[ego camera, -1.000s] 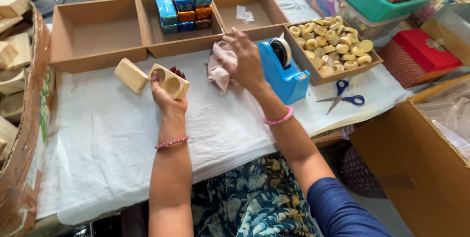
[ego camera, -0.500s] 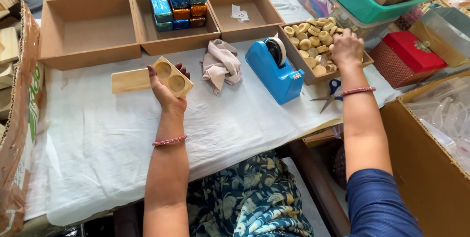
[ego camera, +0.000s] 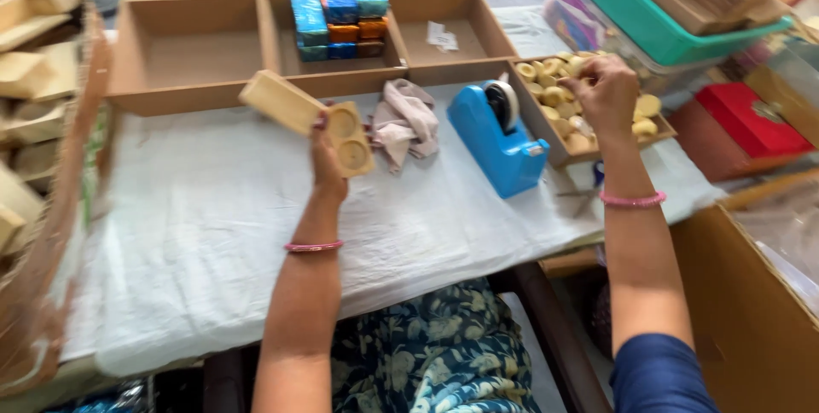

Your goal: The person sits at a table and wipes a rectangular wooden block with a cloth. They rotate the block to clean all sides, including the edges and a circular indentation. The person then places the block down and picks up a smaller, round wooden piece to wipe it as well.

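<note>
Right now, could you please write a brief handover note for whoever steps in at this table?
Left hand holds a tan tray with two round wells lifted above the white cloth; both wells look empty.
Right hand is down in the cardboard box of small yellow round pieces; I cannot tell whether it grips one.
Blue tape dispenser and crumpled rag lie between the hands.
Done: tray in hand. Left: both wells unfilled.
</note>
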